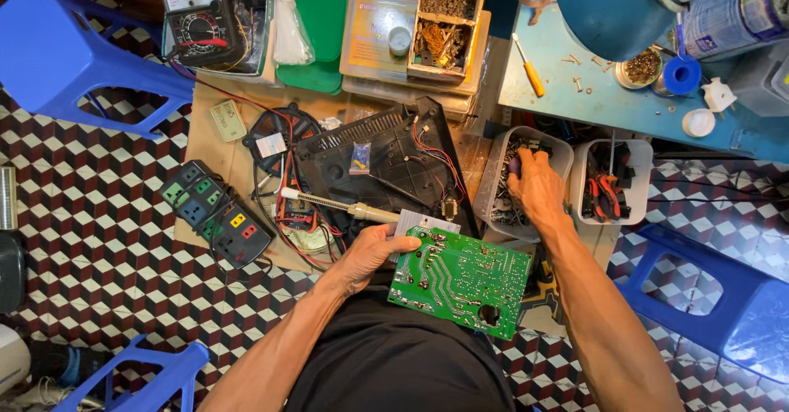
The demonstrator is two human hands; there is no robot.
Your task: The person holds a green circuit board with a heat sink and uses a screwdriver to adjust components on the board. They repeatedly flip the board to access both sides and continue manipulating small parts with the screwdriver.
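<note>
Fingers of the left hand (pixel 366 256) pinch the near edge of a green circuit board (pixel 460 279) resting on the lap; it looks light, stiff and fragile, best held by its edges. The right hand (pixel 536 188) digs, curled, into a clear tub (pixel 501 161) ahead.
</note>
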